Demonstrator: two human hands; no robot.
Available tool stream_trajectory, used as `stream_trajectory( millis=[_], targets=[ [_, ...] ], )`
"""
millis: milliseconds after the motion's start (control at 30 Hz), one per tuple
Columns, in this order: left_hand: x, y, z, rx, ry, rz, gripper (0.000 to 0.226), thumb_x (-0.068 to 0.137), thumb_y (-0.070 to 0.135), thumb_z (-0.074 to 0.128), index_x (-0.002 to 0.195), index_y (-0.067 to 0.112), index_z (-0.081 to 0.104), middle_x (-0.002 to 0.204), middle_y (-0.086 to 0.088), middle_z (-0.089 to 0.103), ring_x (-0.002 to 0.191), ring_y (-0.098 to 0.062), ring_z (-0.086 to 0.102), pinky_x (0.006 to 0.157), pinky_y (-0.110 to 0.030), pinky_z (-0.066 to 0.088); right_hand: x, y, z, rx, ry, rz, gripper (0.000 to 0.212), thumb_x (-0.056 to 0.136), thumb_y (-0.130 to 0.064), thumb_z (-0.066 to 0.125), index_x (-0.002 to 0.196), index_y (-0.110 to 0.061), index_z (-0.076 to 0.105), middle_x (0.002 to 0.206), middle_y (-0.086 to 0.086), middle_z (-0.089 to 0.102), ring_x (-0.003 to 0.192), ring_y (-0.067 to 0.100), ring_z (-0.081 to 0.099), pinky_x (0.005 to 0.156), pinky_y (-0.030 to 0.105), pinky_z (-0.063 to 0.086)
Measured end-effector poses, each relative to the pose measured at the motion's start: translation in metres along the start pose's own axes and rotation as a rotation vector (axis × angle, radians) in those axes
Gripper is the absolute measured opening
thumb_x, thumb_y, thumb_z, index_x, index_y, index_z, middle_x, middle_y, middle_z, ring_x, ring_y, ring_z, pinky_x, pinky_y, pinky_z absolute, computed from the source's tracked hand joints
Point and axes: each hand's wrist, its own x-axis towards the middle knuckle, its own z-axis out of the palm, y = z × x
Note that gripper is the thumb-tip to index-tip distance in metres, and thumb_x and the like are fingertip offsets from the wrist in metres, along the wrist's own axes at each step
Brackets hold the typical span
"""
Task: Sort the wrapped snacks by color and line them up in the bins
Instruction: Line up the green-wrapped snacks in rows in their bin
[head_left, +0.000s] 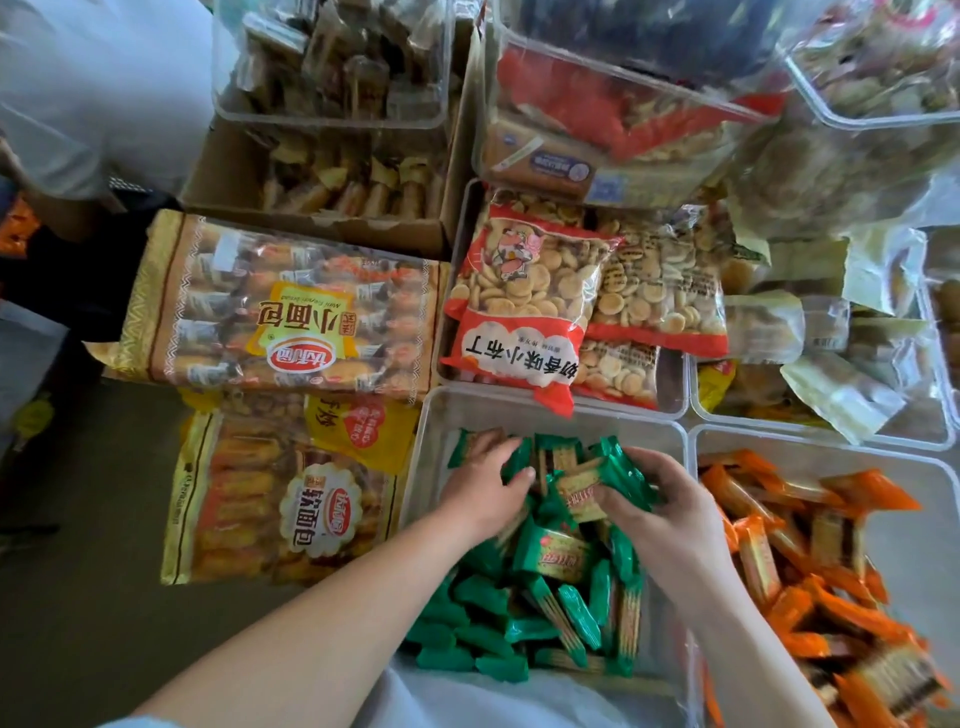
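A clear bin (439, 415) in front of me holds several green-wrapped snacks (550, 597). Both hands reach into its far half. My left hand (480, 486) rests on the green wrappers with its fingers curled around some of them. My right hand (660, 509) pinches a green-wrapped biscuit pack (584, 496) between thumb and fingers. To the right, a second clear bin (914, 525) holds several orange-wrapped snacks (810, 582) in a loose pile.
Large bread bags (280, 312) lie to the left. Red biscuit bags (524, 301) fill a bin behind the green one. A bin of pale wrapped cakes (841, 364) stands behind the orange one. Further bins and a cardboard box (223, 176) crowd the back.
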Motion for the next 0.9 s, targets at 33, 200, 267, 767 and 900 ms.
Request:
stream_trajectory(
  millis=[33, 200, 267, 767, 900],
  targets=[
    [-0.003, 0.000, -0.002, -0.017, 0.038, 0.030, 0.060, 0.102, 0.038, 0.062, 0.158, 0.031, 0.041, 0.167, 0.011, 0.026, 0.152, -0.016, 0.033, 0.124, -0.034, 0.028, 0.001, -0.001, 0.000, -0.003, 0.006, -0.008, 0.045, 0.087, -0.014, 0.083, 0.127, -0.025, 0.066, 0.113, -0.014, 0.069, 0.102, -0.002, 0.065, 0.065, 0.005, 0.052],
    [-0.036, 0.003, -0.013, -0.128, 0.155, 0.200, 0.073, 0.091, 0.010, 0.074, 0.154, 0.034, 0.046, 0.144, 0.018, 0.047, 0.132, -0.010, 0.052, 0.111, -0.028, 0.047, 0.003, -0.004, 0.008, 0.008, 0.037, -0.029, 0.048, 0.086, -0.022, 0.084, 0.130, -0.028, 0.066, 0.116, -0.014, 0.071, 0.109, 0.008, 0.067, 0.089, 0.032, 0.060],
    [-0.050, 0.008, -0.020, -0.117, 0.231, 0.234, 0.071, 0.088, 0.022, 0.081, 0.151, 0.035, 0.050, 0.136, 0.022, 0.051, 0.122, -0.006, 0.056, 0.105, -0.027, 0.052, 0.002, -0.008, 0.012, 0.042, 0.029, -0.024, 0.044, 0.086, -0.022, 0.084, 0.126, -0.029, 0.067, 0.112, -0.015, 0.072, 0.106, 0.007, 0.068, 0.088, 0.033, 0.061],
    [-0.103, 0.013, -0.028, -0.190, 0.305, 0.353, 0.060, 0.083, 0.064, 0.078, 0.136, 0.054, 0.050, 0.119, 0.026, 0.069, 0.111, 0.008, 0.063, 0.091, -0.020, 0.057, -0.022, -0.047, 0.020, 0.263, -0.257, 0.017, 0.030, 0.103, -0.039, 0.059, 0.123, -0.021, 0.072, 0.109, 0.002, 0.079, 0.100, 0.021, 0.077, 0.093, 0.044, 0.061],
    [-0.105, 0.014, -0.030, -0.144, 0.347, 0.380, 0.066, 0.086, 0.069, 0.071, 0.142, 0.044, 0.049, 0.117, 0.020, 0.073, 0.104, 0.003, 0.069, 0.082, -0.028, 0.062, -0.023, -0.062, 0.020, 0.201, -0.351, 0.006, 0.034, 0.103, -0.045, 0.057, 0.128, -0.025, 0.071, 0.110, -0.002, 0.080, 0.103, 0.018, 0.076, 0.096, 0.039, 0.059]
  ],
)
